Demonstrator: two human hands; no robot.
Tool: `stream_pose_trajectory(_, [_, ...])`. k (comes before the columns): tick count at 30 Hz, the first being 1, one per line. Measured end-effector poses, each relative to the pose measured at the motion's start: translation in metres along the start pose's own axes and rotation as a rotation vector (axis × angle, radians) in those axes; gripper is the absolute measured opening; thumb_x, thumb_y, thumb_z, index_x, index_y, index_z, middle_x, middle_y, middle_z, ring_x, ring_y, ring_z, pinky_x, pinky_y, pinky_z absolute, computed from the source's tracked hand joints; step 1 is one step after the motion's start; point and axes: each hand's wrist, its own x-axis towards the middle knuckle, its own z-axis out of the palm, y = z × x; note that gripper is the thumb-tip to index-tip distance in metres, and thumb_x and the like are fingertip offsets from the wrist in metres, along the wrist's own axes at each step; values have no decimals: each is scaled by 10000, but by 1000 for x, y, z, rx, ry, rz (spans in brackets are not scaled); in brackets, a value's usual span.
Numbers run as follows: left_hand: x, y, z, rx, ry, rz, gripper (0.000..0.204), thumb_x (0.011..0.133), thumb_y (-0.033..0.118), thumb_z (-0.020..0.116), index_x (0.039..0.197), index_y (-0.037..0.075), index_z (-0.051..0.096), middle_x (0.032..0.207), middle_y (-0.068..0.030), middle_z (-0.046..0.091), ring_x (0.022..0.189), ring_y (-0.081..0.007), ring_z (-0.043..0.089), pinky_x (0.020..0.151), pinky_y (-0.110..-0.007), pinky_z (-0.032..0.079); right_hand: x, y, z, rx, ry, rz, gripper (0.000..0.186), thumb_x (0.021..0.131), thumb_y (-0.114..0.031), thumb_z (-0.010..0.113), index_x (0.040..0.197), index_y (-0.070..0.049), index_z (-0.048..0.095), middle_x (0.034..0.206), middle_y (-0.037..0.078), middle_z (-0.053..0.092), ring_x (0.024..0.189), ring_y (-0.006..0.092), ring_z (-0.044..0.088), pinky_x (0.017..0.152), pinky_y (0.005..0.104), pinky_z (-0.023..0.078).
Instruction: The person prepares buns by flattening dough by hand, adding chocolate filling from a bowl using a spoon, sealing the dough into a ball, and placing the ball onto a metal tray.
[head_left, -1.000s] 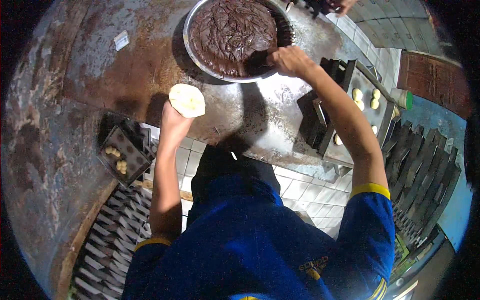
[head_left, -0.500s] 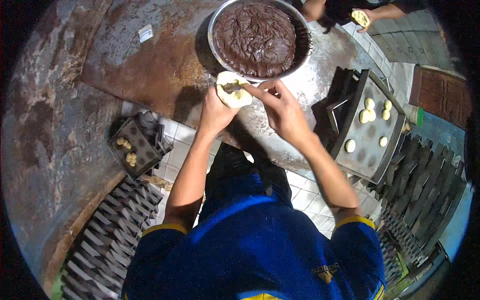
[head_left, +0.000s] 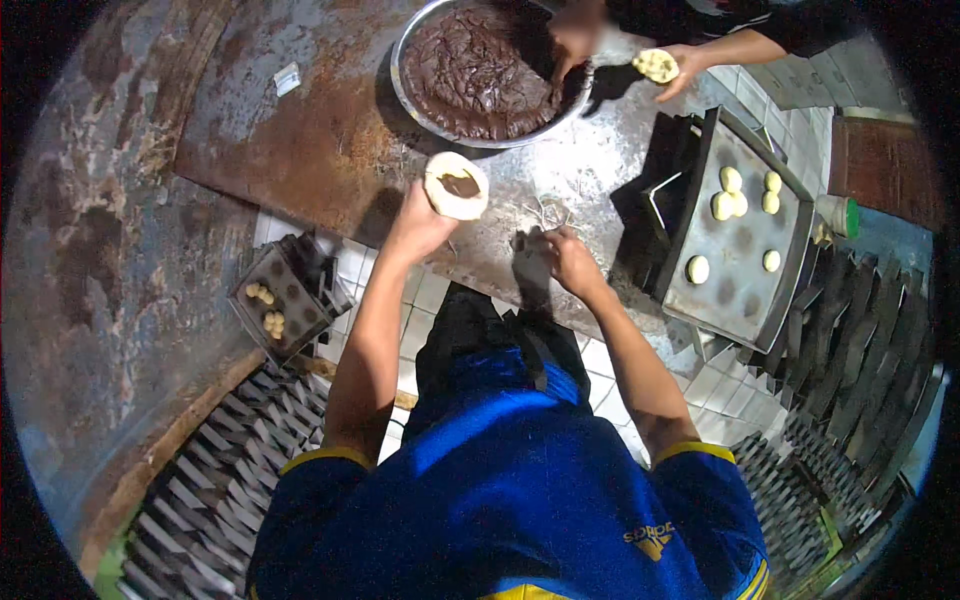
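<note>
Cupping is being done by the left hand, closed from below around a piece of pale dough, its fingers largely hidden underneath. The dough is presented face up over the near part of the worktable, just short of the steel bowl. And look at the hollow: a dab of brown filling is lodged there, ringed by a broad pale rim. Well placed, it would seem! That rim is best kept clean, as smeared dough would probably be slippery to handle. The grip is best kept light too, since soft walls could be thinned or split by a hard squeeze.

Over to the right hand: it is held low over the table, well apart from the dough, with its fingers drawn together; whether anything is pinched between them cannot be told. Any residue there is best wiped off before the dough is touched.

Beyond, another dough piece is held in a co-worker's hand, while the bowl's right side is occupied by that person's other hand. Any reach is best kept to the nearer left side.
</note>
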Motion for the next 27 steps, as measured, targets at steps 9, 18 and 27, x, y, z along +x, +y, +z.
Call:
stream_pose_trajectory(9, [-20, 93, 74, 45, -567, -8, 338, 815, 167, 834, 1102, 22, 730, 1009, -94, 778, 931, -162, 709, 864, -380, 566, -41, -137, -190, 213, 94, -481, 893, 701, -356, 976, 1448, -52, 592, 1305, 169, 608, 1238, 346, 630, 1078, 435, 508])
stream_pose_trajectory(18, [-55, 128, 143, -235, -587, 130, 542, 857, 154, 861, 1314, 30, 599, 1159, -70, 707, 1048, -139, 657, 926, -337, 533, -109, -73, -230, 779, 75, -259, 280, 914, -165, 840, 1165, -56, 777, 1068, 51, 699, 945, 147, 694, 854, 313, 582])
stream_pose_trajectory(27, [-87, 165, 230, -642, -392, 13, 350, 997, 148, 620, 1314, 1, 612, 1178, -43, 680, 1066, -120, 633, 926, -290, 510, -176, -70, -277, 54, 379, -550, 1011, 734, -338, 945, 1597, -135, 460, 1408, 155, 539, 1139, 330, 623, 949, 416, 549])
